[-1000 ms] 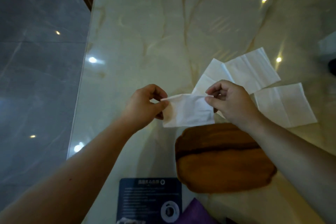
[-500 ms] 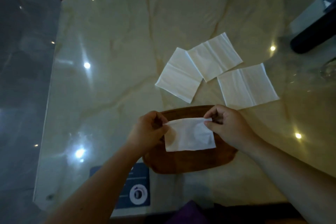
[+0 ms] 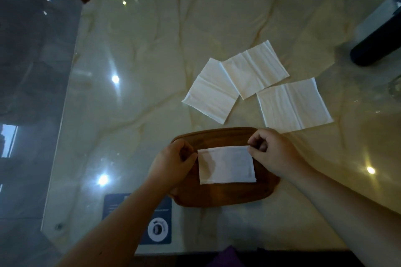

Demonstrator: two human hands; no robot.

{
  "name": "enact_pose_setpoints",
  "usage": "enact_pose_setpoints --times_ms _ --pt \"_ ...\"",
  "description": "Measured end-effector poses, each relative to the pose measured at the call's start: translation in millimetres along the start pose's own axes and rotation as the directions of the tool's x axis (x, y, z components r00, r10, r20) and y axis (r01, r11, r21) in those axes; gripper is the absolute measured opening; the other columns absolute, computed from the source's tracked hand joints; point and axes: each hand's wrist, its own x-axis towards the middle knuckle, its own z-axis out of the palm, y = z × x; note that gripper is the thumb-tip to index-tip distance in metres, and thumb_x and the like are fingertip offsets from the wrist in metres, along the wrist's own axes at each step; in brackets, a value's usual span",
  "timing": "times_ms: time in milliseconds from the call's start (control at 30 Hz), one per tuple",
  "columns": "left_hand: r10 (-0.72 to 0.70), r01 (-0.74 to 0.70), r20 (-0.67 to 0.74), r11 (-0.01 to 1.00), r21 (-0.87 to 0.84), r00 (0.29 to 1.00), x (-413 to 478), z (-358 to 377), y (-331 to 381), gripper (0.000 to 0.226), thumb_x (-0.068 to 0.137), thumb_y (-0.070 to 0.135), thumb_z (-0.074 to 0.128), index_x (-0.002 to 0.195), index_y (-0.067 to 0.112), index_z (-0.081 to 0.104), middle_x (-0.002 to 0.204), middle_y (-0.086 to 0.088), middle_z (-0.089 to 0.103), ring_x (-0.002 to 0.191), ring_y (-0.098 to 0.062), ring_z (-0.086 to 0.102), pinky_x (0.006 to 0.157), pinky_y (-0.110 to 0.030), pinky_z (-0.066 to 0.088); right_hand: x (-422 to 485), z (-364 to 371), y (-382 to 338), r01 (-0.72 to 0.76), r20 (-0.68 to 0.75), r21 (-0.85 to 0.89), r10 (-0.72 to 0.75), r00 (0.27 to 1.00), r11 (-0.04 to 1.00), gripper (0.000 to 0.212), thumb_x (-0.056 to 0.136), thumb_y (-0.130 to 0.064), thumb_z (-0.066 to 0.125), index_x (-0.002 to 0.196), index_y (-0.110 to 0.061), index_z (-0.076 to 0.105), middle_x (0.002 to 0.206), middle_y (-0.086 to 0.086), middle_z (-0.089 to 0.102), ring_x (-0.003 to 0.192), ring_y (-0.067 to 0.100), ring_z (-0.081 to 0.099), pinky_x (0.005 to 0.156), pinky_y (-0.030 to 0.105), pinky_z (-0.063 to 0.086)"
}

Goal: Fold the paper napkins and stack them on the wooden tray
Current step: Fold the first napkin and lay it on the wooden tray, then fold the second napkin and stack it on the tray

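Note:
A folded white napkin [image 3: 226,165] lies flat over the oval wooden tray [image 3: 225,196] near the table's front edge. My left hand [image 3: 173,162] pinches its top left corner and my right hand [image 3: 273,154] pinches its top right corner. Three unfolded white napkins lie on the marble beyond the tray: one at the left [image 3: 211,92], one overlapping it in the middle [image 3: 255,69], one at the right [image 3: 293,105].
The marble table [image 3: 134,71] has its left edge close to the tray and grey floor beyond it. A dark blue card [image 3: 159,230] lies at the front edge. A black cylindrical object [image 3: 377,45] sits at the far right, with something glassy [image 3: 395,91] below it.
Both hands have brought the folded napkin down and toward me, from above the table onto the wooden tray. The view has tilted, showing more of the loose napkins.

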Motion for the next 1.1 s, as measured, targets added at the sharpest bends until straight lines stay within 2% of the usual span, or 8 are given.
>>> enact_pose_setpoints --times_ms 67,233,367,500,667,767,900,1100 --pt "0.003 -0.003 -0.003 0.999 0.044 1.000 5.1 -5.1 1.5 0.007 0.084 0.033 0.065 0.084 0.034 0.058 0.085 0.007 0.065 0.077 -0.014 0.062 0.070 -0.039 0.056 3.7 -5.6 -1.5 0.027 -0.025 -0.053 -0.028 0.999 0.998 0.009 0.080 -0.016 0.071 0.081 -0.020 0.062 0.078 -0.009 0.056 0.063 0.009 0.053 0.054 0.014 0.039" --pt "0.056 -0.053 -0.025 0.993 0.109 0.998 36.1 -23.6 11.8 0.008 0.085 0.032 0.064 0.086 0.029 0.057 0.087 0.008 0.065 0.076 -0.013 0.062 0.069 -0.035 0.055 27.3 -16.2 -12.1 0.104 -0.038 -0.134 -0.109 0.993 0.986 0.009 0.081 -0.021 0.070 0.085 -0.019 0.061 0.079 -0.009 0.055 0.067 0.003 0.051 0.057 0.016 0.035" --pt "0.180 -0.164 -0.047 0.956 0.242 0.983 73.6 -38.1 21.3 0.010 0.085 0.029 0.064 0.092 0.025 0.059 0.094 0.005 0.065 0.075 -0.016 0.061 0.071 -0.038 0.056 53.1 -12.0 -30.8 0.153 -0.020 -0.202 -0.161 0.987 0.967 0.011 0.081 -0.028 0.067 0.086 -0.022 0.059 0.089 -0.004 0.060 0.071 0.007 0.052 0.061 0.026 0.043" --pt "0.394 -0.351 0.006 0.812 0.466 0.919 105.6 -48.6 27.6 0.023 0.086 0.025 0.062 0.108 0.019 0.061 0.113 -0.003 0.060 0.103 -0.023 0.057 0.080 -0.043 0.054 74.3 1.4 -50.7 0.187 0.029 -0.293 -0.186 0.982 0.938 0.016 0.082 -0.035 0.064 0.091 -0.024 0.058 0.092 -0.007 0.057 0.077 0.013 0.054 0.064 0.030 0.045" --pt "0.562 -0.572 0.243 0.536 0.621 0.791 136.7 -55.8 21.2 0.042 0.085 0.034 0.063 0.124 0.020 0.055 0.131 -0.007 0.054 0.124 -0.026 0.046 0.094 -0.044 0.048 92.0 19.3 -56.0 0.224 0.069 -0.392 -0.214 0.974 0.892 0.024 0.081 -0.042 0.062 0.097 -0.024 0.058 0.099 -0.006 0.058 0.083 0.013 0.055 0.072 0.031 0.051" --pt "0.593 -0.627 0.319 0.432 0.649 0.739 146.4 -57.3 17.9 0.040 0.085 0.035 0.064 0.121 0.019 0.058 0.128 -0.010 0.057 0.118 -0.030 0.053 0.092 -0.047 0.049 98.5 23.6 -53.5 0.232 0.083 -0.454 -0.219 0.972 0.860 0.027 0.080 -0.044 0.064 0.097 -0.024 0.058 0.099 -0.006 0.058 0.086 0.013 0.053 0.073 0.029 0.046" --pt "0.690 -0.652 0.296 0.331 0.682 0.660 154.8 -56.5 12.0 0.018 0.082 0.023 0.068 0.099 0.015 0.067 0.106 -0.013 0.066 0.096 -0.032 0.063 0.075 -0.043 0.053 101.5 26.9 -53.2 0.267 0.088 -0.523 -0.260 0.962 0.809 0.017 0.084 -0.037 0.060 0.091 -0.023 0.064 0.096 -0.005 0.059 0.082 0.014 0.055 0.066 0.026 0.040" --pt "0.728 -0.640 0.205 0.388 0.663 0.654 146.2 -60.8 -13.5 0.010 0.087 0.021 0.058 0.087 0.012 0.063 0.092 -0.011 0.063 0.081 -0.030 0.059 0.065 -0.039 0.049 110.3 33.6 -65.3 0.310 0.121 -0.443 -0.286 0.950 0.841 0.010 0.086 -0.028 0.059 0.086 -0.021 0.066 0.089 -0.005 0.057 0.074 0.013 0.057 0.062 0.028 0.049"
